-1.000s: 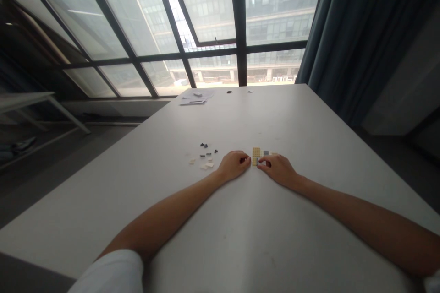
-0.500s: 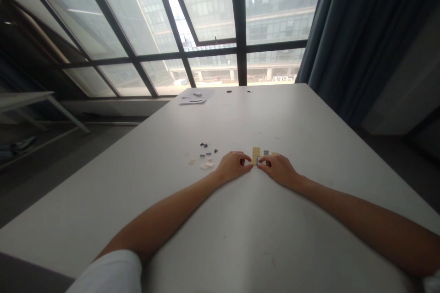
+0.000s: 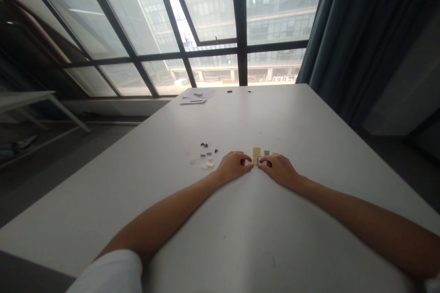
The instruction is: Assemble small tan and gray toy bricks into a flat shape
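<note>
Yellow board (image 3: 256, 150) on the bench (image 3: 257, 119): is it held?

Left hand (image 3: 233, 165) left of it, right hand (image 3: 279, 169) at its right, both curled, perhaps steadying it; whether gripping, I can't tell. Small pieces (image 3: 210, 164) lie farther left, probably for reach.

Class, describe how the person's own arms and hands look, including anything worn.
A short white sleeve covers the top of the left arm; pale cloth shows by the right arm. The left hand and right hand are bare, ungloved.
</note>
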`<action>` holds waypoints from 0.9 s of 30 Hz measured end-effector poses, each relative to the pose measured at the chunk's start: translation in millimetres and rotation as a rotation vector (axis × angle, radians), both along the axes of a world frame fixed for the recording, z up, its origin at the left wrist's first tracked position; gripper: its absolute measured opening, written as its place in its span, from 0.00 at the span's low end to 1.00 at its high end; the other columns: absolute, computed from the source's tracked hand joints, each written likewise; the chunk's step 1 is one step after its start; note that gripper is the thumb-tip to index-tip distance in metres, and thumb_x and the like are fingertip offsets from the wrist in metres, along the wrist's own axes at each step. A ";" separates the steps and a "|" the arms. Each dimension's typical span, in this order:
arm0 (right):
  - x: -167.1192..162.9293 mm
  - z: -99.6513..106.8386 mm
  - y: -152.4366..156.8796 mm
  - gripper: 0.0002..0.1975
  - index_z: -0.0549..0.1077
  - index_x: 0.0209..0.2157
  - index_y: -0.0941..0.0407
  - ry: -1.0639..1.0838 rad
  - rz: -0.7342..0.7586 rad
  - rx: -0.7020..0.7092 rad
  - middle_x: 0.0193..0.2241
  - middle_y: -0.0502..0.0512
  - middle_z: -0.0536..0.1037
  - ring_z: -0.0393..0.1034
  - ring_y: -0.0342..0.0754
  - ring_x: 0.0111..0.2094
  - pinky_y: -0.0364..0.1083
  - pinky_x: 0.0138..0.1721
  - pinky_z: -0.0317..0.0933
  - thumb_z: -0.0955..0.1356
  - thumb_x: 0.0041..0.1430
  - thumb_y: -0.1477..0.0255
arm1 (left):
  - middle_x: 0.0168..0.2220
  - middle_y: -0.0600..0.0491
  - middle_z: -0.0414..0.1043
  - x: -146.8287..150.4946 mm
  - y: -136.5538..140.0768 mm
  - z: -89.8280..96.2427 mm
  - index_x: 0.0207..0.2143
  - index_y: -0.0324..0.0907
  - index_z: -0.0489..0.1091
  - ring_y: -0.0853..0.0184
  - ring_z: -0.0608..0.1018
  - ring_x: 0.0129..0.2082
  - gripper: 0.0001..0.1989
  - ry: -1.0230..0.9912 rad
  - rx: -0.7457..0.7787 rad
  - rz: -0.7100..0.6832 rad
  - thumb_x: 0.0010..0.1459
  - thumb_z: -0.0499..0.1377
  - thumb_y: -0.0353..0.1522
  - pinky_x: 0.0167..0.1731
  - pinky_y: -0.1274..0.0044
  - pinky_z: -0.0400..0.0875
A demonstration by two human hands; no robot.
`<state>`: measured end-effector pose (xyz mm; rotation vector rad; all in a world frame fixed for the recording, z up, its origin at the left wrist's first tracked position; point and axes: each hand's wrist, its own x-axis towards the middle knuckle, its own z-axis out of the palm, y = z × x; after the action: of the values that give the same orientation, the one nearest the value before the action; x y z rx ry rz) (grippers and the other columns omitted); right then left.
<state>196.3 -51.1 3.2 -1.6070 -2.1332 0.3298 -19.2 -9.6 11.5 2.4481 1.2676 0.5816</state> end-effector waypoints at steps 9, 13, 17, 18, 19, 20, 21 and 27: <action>0.7 -1.7 1.5 0.10 0.81 0.40 0.52 -0.015 0.008 -0.003 0.29 0.51 0.79 0.71 0.47 0.33 0.44 0.36 0.57 0.69 0.62 0.63 | 0.27 0.56 0.75 0.0 0.6 0.9 0.38 0.46 0.81 0.71 0.72 0.26 0.11 0.013 -0.009 -0.004 0.55 0.63 0.39 0.29 0.78 0.62; 0.2 -2.1 1.7 0.10 0.81 0.40 0.51 -0.011 0.017 0.004 0.29 0.51 0.79 0.70 0.47 0.32 0.44 0.36 0.57 0.69 0.62 0.63 | 0.27 0.56 0.75 -0.6 0.8 1.0 0.38 0.46 0.81 0.71 0.72 0.27 0.11 0.014 -0.007 -0.012 0.56 0.63 0.39 0.30 0.78 0.62; 0.0 -2.7 2.3 0.10 0.81 0.40 0.51 -0.008 0.015 0.006 0.28 0.50 0.78 0.70 0.47 0.32 0.44 0.36 0.57 0.69 0.62 0.63 | 0.28 0.56 0.75 -1.0 0.9 0.7 0.38 0.46 0.81 0.71 0.72 0.27 0.11 0.005 -0.014 -0.010 0.56 0.63 0.40 0.30 0.78 0.62; 0.0 -2.9 2.5 0.10 0.81 0.40 0.51 -0.009 0.012 0.006 0.28 0.50 0.78 0.70 0.47 0.32 0.44 0.36 0.57 0.69 0.62 0.63 | 0.28 0.56 0.75 -1.0 1.0 0.6 0.38 0.46 0.81 0.71 0.72 0.27 0.11 0.002 -0.014 -0.011 0.56 0.63 0.40 0.30 0.78 0.62; 0.0 -3.0 2.5 0.10 0.81 0.40 0.51 -0.010 0.010 0.005 0.28 0.50 0.78 0.70 0.47 0.32 0.44 0.36 0.57 0.69 0.62 0.63 | 0.28 0.56 0.75 -1.0 1.0 0.5 0.38 0.46 0.81 0.71 0.72 0.27 0.11 0.000 -0.014 -0.012 0.56 0.63 0.40 0.30 0.78 0.62; 0.1 -3.1 2.6 0.10 0.81 0.40 0.51 -0.012 0.011 0.004 0.28 0.50 0.78 0.70 0.47 0.33 0.44 0.36 0.57 0.69 0.62 0.63 | 0.27 0.56 0.75 -1.0 1.1 0.4 0.38 0.46 0.81 0.71 0.72 0.27 0.11 -0.001 -0.013 -0.013 0.56 0.63 0.40 0.30 0.78 0.62; 0.1 -3.1 2.5 0.09 0.81 0.40 0.51 -0.014 0.012 0.004 0.28 0.50 0.78 0.70 0.47 0.33 0.44 0.36 0.57 0.69 0.62 0.63 | 0.27 0.56 0.75 -1.0 1.1 0.4 0.38 0.46 0.81 0.71 0.72 0.27 0.11 -0.002 -0.014 -0.014 0.56 0.63 0.40 0.30 0.78 0.62; 0.2 -2.5 2.0 0.09 0.81 0.39 0.50 -0.015 0.014 0.020 0.28 0.50 0.78 0.70 0.48 0.33 0.44 0.36 0.56 0.69 0.62 0.63 | 0.28 0.56 0.76 -1.0 0.8 0.5 0.38 0.45 0.81 0.71 0.72 0.27 0.12 -0.005 -0.022 -0.009 0.56 0.63 0.40 0.30 0.79 0.62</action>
<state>196.5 -49.1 0.6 -1.5884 -2.1533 0.3012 -20.1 -8.8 12.0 2.4317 1.2541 0.5688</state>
